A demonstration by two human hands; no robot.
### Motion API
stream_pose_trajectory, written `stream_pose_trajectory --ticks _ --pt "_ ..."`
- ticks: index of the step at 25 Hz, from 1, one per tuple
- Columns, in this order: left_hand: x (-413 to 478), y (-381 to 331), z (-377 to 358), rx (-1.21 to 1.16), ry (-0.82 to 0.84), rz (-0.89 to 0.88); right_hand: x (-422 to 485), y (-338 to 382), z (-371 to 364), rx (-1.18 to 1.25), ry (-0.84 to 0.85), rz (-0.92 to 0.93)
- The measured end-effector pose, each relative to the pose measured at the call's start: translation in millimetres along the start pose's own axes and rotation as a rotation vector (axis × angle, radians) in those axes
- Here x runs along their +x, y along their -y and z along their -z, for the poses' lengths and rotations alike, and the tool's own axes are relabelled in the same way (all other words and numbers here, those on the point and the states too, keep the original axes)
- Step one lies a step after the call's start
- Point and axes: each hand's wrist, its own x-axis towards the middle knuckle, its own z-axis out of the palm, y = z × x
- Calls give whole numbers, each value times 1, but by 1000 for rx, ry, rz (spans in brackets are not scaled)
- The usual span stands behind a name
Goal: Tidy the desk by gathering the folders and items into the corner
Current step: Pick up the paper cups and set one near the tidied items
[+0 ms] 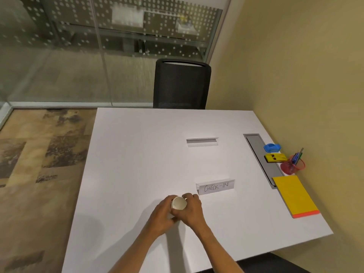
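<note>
Both hands wrap around a white paper cup (178,202) near the middle front of the white desk (128,154). My left hand (162,215) grips its left side, my right hand (192,210) its right side; the cup's open mouth tilts toward me. Just beyond stands a folded paper sign (215,187) reading "CHECK-IN". A second folded paper sign (202,142) stands farther back. Along the right edge lie a stack of yellow and orange folders (294,195), a red pen holder (291,166) with pens, a yellow stapler-like item (275,157) and a blue item (271,147).
A grey cable tray (260,152) is set into the desk by the yellow wall (305,75). A black chair (181,84) stands behind the far edge. A glass partition is at the back, patterned carpet (39,164) on the left.
</note>
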Motion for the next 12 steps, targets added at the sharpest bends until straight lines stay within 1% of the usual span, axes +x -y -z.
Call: stream_pose_trajectory --ticks 6,12 --pt "3 -7 -13 -112 2 24 12 -12 17 41 51 -44" --pt "7 -17 -14 -98 -4 25 17 -13 28 39 38 -40"
